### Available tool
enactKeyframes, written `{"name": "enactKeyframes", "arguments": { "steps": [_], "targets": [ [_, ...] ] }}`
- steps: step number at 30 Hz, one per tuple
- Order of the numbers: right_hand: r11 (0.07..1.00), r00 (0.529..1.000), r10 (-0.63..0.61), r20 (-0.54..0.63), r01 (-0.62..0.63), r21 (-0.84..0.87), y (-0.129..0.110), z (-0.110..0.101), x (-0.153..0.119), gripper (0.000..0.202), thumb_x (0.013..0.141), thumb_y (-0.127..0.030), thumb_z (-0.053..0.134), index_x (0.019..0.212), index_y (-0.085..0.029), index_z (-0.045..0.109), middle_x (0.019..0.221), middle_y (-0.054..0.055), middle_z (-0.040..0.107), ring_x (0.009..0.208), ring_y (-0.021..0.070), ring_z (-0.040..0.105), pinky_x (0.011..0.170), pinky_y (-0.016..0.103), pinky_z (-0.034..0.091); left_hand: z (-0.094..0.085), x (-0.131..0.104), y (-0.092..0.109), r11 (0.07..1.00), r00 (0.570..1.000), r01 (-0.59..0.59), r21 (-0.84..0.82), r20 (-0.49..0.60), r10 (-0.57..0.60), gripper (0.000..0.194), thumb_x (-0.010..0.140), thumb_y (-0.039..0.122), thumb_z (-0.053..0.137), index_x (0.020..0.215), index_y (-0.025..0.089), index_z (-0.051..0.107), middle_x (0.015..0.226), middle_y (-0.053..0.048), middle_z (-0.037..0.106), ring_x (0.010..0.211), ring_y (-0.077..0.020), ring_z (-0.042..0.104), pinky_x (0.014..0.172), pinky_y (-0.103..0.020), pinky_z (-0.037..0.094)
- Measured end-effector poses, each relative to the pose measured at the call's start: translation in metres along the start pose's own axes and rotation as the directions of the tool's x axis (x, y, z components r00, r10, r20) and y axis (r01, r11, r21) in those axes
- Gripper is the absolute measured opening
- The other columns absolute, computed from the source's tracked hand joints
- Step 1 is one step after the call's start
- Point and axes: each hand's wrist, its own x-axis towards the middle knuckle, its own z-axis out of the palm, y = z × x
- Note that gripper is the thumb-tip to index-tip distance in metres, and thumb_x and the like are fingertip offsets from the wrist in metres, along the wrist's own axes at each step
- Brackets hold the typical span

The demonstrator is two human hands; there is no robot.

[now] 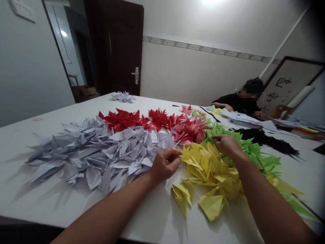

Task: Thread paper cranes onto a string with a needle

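My left hand [166, 163] is closed, thumb and fingertips pinched together between the white and yellow piles; whatever is in the pinch is too small to make out. Bent over the border of the yellow and green piles, my right hand [226, 145] has its fingers drawn together, and their tips are partly hidden. Around the hands lie heaps of folded paper that look like origami cranes: white paper cranes [132, 149] to the left, yellow paper cranes [208, 162] between my forearms, and green paper cranes [262, 157] beyond the right wrist.
Red paper cranes [122, 119] and pink paper cranes [189, 128] lie farther back on the white table [83, 211]. Black strands [269, 140] and loose paper sheets [247, 118] are at the right. A person in black [235, 101] leans over the table's far right side.
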Motion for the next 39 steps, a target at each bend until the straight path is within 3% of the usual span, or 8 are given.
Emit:
{"name": "enactKeyframes", "arguments": {
  "steps": [5,11,12,16,20,25,33,39],
  "targets": [
    [0.995,0.994,-0.100,0.039,0.100,-0.015,-0.003,-0.005,0.001,0.005,0.058,-0.019,0.066,0.055,-0.018,0.069,0.053,0.006,0.065,0.044,0.0163,0.052,0.047,0.028,0.035,0.000,0.001,-0.002,1.000,1.000,-0.010,0.005,-0.003,0.010,0.016,0.070,0.021,0.062,0.084,0.013,0.065,0.063,0.000,0.058,0.053,-0.0086,0.051,0.052,-0.021,0.042],
    [0.949,0.918,-0.299,-0.261,0.315,0.021,-0.049,-0.027,-0.034,0.026,0.082,-0.036,0.055,0.091,-0.019,0.073,0.096,0.011,0.068,0.087,0.0231,0.062,0.080,0.034,0.046,0.002,0.008,-0.003,0.963,0.993,0.065,-0.262,-0.076,-0.087,0.021,0.072,0.026,0.066,0.090,0.015,0.062,0.085,-0.004,0.063,0.068,-0.0117,0.063,0.060,-0.022,0.050],
    [0.927,0.884,-0.344,-0.318,0.373,0.036,-0.060,-0.028,-0.044,0.027,0.084,-0.038,0.053,0.093,-0.020,0.072,0.098,0.009,0.067,0.089,0.0215,0.062,0.082,0.033,0.046,0.002,0.010,-0.001,0.950,0.989,0.079,-0.303,-0.093,-0.112,0.027,0.070,0.026,0.069,0.093,0.016,0.061,0.093,-0.005,0.064,0.072,-0.0127,0.064,0.060,-0.022,0.051],
    [0.675,0.568,-0.627,-0.534,0.738,-0.007,-0.095,-0.017,-0.082,0.016,0.086,-0.025,0.056,0.094,-0.023,0.070,0.091,0.005,0.065,0.084,0.0167,0.063,0.075,0.027,0.050,-0.002,0.016,0.008,0.859,0.964,0.161,-0.486,-0.110,-0.243,0.048,0.071,0.030,0.071,0.115,0.022,0.053,0.111,-0.008,0.060,0.078,-0.0150,0.067,0.063,-0.025,0.054],
    [0.523,0.481,-0.757,-0.442,0.852,0.030,-0.107,0.005,-0.106,0.028,0.084,-0.011,0.055,0.106,-0.025,0.065,0.097,0.005,0.061,0.083,0.0140,0.063,0.071,0.024,0.052,-0.006,0.018,0.012,0.738,0.956,0.213,-0.640,-0.019,-0.292,0.042,0.075,0.032,0.067,0.112,0.020,0.051,0.092,-0.005,0.066,0.074,-0.0146,0.067,0.066,-0.026,0.053],
    [0.463,0.527,-0.737,-0.425,0.850,0.250,-0.108,0.013,-0.118,0.024,0.086,-0.016,0.056,0.107,-0.023,0.063,0.093,0.005,0.061,0.084,0.0151,0.063,0.071,0.025,0.052,-0.005,0.018,0.013,0.679,0.941,0.261,-0.686,0.025,-0.337,0.027,0.071,0.024,0.065,0.095,0.016,0.054,0.076,-0.002,0.067,0.065,-0.0129,0.065,0.063,-0.025,0.053],
    [0.593,0.801,-0.467,-0.375,0.598,0.539,-0.099,-0.005,-0.125,0.026,0.092,-0.038,0.045,0.108,-0.020,0.055,0.075,0.001,0.056,0.061,0.0123,0.054,0.055,0.023,0.046,-0.006,0.019,0.015,0.690,0.925,0.317,-0.651,0.052,-0.376,0.027,0.070,0.021,0.054,0.097,0.017,0.052,0.077,-0.003,0.066,0.067,-0.0178,0.068,0.062,-0.027,0.051],
    [0.584,0.869,-0.397,-0.296,0.488,0.649,-0.099,0.002,-0.127,0.024,0.092,-0.037,0.044,0.108,-0.022,0.053,0.086,0.003,0.059,0.075,0.0146,0.057,0.063,0.025,0.047,-0.009,0.020,0.012,0.703,0.933,0.317,-0.637,0.075,-0.353,0.033,0.067,0.020,0.051,0.100,0.018,0.053,0.082,-0.003,0.066,0.062,-0.0154,0.065,0.052,-0.023,0.047]
  ]
}}
